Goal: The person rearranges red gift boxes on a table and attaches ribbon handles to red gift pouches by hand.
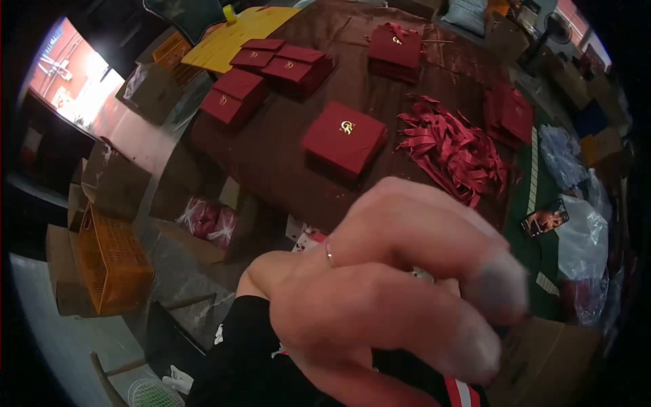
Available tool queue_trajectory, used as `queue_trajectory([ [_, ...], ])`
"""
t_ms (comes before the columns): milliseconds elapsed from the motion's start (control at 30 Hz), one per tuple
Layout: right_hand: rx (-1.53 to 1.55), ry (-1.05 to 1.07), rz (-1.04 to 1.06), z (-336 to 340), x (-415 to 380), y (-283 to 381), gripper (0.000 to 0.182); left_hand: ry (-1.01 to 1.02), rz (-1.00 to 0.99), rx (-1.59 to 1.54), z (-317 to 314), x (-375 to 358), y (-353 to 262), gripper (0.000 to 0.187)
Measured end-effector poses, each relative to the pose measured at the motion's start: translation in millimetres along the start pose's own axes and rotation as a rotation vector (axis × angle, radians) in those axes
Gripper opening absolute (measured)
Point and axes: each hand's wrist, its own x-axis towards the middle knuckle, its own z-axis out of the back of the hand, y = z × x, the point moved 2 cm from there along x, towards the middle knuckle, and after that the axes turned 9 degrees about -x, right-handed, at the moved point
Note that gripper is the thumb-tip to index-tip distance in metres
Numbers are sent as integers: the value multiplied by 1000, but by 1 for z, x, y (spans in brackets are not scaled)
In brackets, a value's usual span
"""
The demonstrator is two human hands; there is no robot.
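Note:
My left hand (380, 278) fills the lower middle of the view, very close to the camera and a little blurred. Its fingers are bent and apart, pointing right, with dark smudges on the tips and a thin ring on one finger. Nothing shows between them. Beyond it on the brown-covered table (271, 149) is a stack of red pouches (346, 139) with a gold emblem. A tangled heap of red ribbons (454, 149) lies to its right. My right hand is out of view.
More red pouch stacks (234, 98) stand at the table's far left; another stack (395, 53) is at the back. At right lie a phone (545, 218) and plastic bags (583, 234). Cartons (115, 176) and an orange crate (116, 258) are on the floor at left.

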Motion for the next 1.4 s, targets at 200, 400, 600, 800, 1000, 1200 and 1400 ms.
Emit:
queue_trajectory([
  [200, -816, 283, -67, -7, -44, -4, 35, -44, 31, 39, -10, -12, -9, 50],
  [400, -716, 160, 3, -11, -47, -52, 34, -66, 42, 5, -18, -9, 1, 54],
  [600, -358, 146, 48, -8, -30, -24, 19, -111, 52, 34, -10, -8, -2, 59],
  [800, 141, 279, -217, -43, -14, -46, 19, -168, 57, 56, 3, -17, -17, 63],
  [1000, 195, -45, 532, -127, -1, -85, 18, -223, 70, 70, 11, -13, -17, 67],
  [1200, -292, 244, 345, -127, -9, -79, 16, -251, 75, 36, 19, 15, 34, 72],
  [1400, -558, 279, 430, -93, -18, -38, 35, -317, 269, 244, 18, -7, 52, 60],
])
